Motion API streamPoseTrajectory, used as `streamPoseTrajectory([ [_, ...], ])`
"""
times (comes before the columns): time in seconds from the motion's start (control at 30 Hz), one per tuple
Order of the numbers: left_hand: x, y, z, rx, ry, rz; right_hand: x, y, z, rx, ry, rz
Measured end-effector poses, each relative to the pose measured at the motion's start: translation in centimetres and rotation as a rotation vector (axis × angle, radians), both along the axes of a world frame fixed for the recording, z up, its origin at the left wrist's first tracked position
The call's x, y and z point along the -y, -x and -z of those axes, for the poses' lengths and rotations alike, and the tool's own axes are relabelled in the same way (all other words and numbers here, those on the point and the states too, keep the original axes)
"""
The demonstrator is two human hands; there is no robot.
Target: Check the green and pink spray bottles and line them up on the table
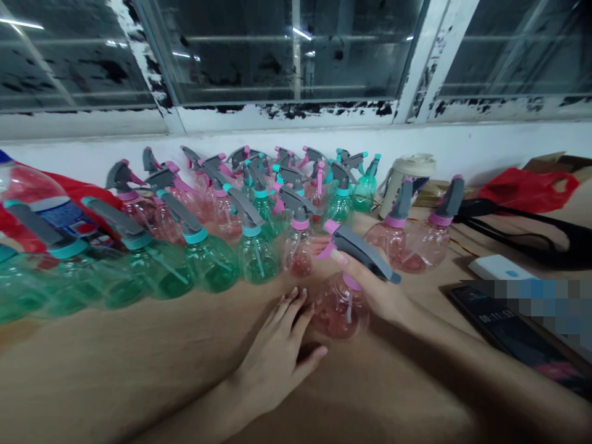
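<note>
A clear pink spray bottle with a grey and pink trigger head stands upright on the wooden table. My right hand is closed round its neck, just under the trigger head. Palm down beside the bottle's left side, my left hand has its fingers stretched and apart, holding nothing; whether its fingertips touch the bottle I cannot tell. Behind them stands another pink spray bottle. A green spray bottle is just to its left.
Several green spray bottles line the left. More pink and green ones crowd the wall. Two pink bottles stand right, near a pale cup. A phone, black strap and red bag lie farther right.
</note>
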State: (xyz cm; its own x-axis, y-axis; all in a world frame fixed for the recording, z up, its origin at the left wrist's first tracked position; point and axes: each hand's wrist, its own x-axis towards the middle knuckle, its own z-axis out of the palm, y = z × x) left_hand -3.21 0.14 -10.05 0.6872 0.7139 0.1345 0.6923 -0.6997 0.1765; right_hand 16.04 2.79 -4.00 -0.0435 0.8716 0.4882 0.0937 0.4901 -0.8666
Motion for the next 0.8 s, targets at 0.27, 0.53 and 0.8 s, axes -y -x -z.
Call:
streamPoseTrajectory([
  [0.27, 0.01, 0.12, 0.28, 0.004, -0.014, 0.008, 0.02, 0.05, 0.08, -0.040, 0.042, -0.046],
  [0.53, -0.04, 0.01, 0.16, 0.019, -0.020, 0.011, -0.08, -0.05, -0.05, -0.003, 0.041, -0.021],
  [0.8, 0.07, 0.10, 0.06, 0.002, -0.009, 0.009, -0.06, -0.06, 0.01, 0.025, 0.006, -0.011],
])
